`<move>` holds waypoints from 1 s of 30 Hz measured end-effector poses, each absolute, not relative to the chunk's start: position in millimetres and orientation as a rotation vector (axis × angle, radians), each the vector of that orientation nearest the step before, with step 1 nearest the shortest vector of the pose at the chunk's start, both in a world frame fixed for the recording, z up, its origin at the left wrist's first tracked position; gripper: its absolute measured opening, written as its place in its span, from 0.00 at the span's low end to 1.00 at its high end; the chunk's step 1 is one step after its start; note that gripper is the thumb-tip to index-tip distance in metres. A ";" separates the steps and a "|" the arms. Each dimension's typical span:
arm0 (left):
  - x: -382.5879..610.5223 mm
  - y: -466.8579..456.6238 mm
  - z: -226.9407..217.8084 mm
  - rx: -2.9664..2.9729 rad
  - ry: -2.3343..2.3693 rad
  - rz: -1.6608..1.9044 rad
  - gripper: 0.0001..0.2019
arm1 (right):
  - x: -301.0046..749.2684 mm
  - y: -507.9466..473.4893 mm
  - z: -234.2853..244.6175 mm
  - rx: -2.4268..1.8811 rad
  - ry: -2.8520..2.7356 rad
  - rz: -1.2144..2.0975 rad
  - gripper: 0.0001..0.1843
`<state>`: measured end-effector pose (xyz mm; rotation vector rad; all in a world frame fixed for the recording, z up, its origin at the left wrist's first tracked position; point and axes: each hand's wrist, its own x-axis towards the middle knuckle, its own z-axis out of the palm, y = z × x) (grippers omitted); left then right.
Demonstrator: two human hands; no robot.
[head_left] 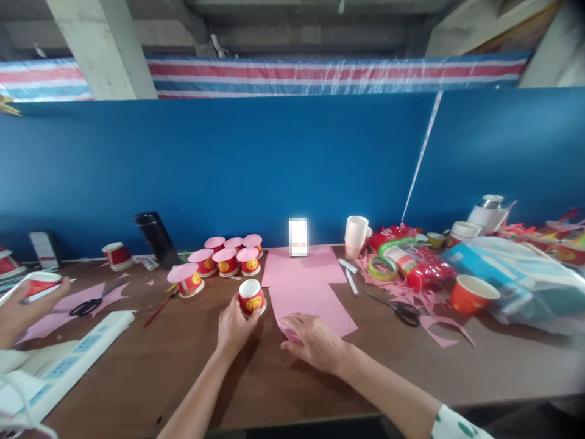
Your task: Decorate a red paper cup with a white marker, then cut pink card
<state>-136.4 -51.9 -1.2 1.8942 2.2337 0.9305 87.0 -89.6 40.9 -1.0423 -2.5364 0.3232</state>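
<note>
My left hand (236,329) is closed around the side of a small red paper cup (251,297) with a yellow emblem, which stands on the table. Just right of it, my right hand (316,342) has its fingers curled over a piece of pink paper (289,333); most of that piece is hidden under the fingers. Beneath and beyond this hand lie sheets of pink paper (299,292), the nearer one with a faint circle drawn on it. To the left stand several red cups (227,266) topped with pink paper discs.
A power strip (86,347) and another person's hand (34,308) are at the left, near scissors (86,306). A black bottle (158,239) stands behind. On the right lie other scissors (404,312), tape (382,268), a red bag (411,256) and an orange cup (473,294).
</note>
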 end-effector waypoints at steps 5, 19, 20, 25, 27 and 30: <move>-148.8 -47.7 -1.0 1.888 2.183 0.937 0.24 | 117.2 -92.6 34.2 -1.027 -2.544 0.236 0.18; -158.7 -50.9 3.4 1.453 2.278 1.159 0.47 | 136.0 -126.2 16.4 -1.271 -2.485 0.193 0.21; -152.8 -58.0 5.9 1.455 2.280 1.195 0.46 | 133.2 -128.0 17.0 -1.267 -2.480 0.201 0.21; -98.2 -107.6 11.1 2.033 1.878 1.306 0.29 | 127.7 -132.7 19.7 -1.195 -2.415 0.229 0.22; -76.7 -128.8 6.1 2.252 1.725 1.205 0.24 | 137.7 -130.5 19.1 -1.188 -2.375 0.190 0.21; -59.6 -154.5 -5.7 2.545 1.514 1.008 0.21 | 172.9 -121.7 16.8 -1.278 -2.330 0.044 0.19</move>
